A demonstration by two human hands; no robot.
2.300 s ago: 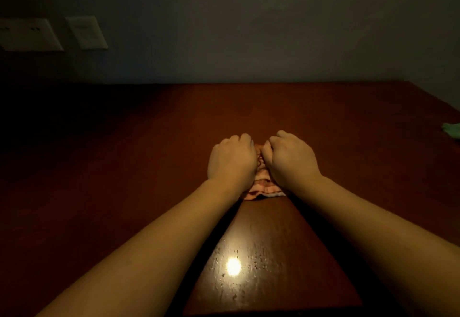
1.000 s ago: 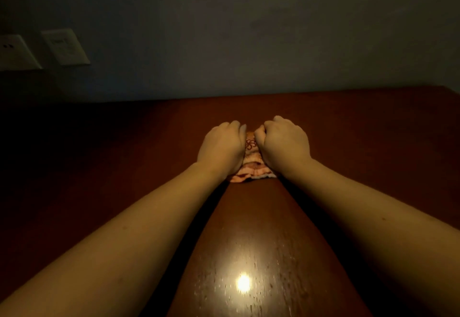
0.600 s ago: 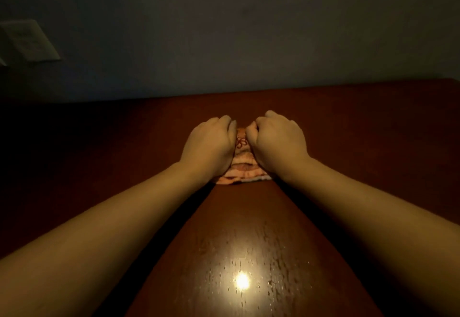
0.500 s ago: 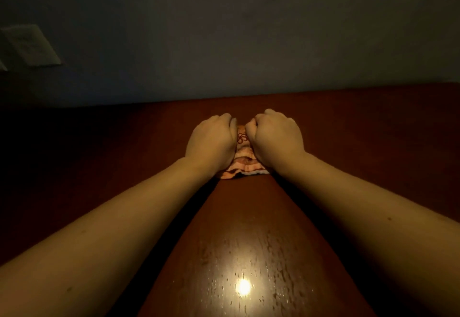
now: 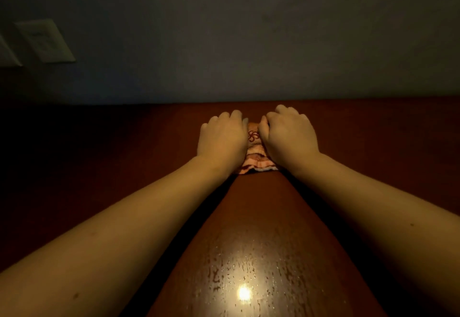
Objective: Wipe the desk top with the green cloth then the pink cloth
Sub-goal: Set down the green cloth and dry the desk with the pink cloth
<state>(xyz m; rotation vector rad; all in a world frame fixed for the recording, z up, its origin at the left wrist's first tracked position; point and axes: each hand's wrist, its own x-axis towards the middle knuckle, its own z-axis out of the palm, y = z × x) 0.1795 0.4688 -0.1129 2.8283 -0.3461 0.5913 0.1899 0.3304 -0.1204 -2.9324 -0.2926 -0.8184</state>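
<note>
Cloth: the pink cloth (image 5: 256, 165) lies on the bench (image 5: 261, 229), about midway across it and close to its far edge, just short of the wall (image 5: 249, 30).
Long axis: it runs away from the person toward the wall. Only a strip shows, narrow at the far end and wider at the near end.
Near end: a ruffled, striped edge with a pale hem points back at the person and spreads out below the wrists.
Pattern: a dark red flower outline (image 5: 252, 136) shows in the gap between the hands.
Left hand: the left hand (image 5: 222, 140) lies palm down on the cloth's left side, its fingers (image 5: 235, 116) curled together over the far part. The tips are hidden.
Right hand: the right hand (image 5: 288, 137) mirrors it on the right side, fingers (image 5: 283, 110) curled together and down onto the cloth.
Forearms: both are bare and converge from the lower corners.
Bench: dark reddish wood, glossy, with a spot of light (image 5: 244, 293) between the forearms.
Wall: dim grey-blue, with pale wall plates (image 5: 46, 40) at the left.
</note>
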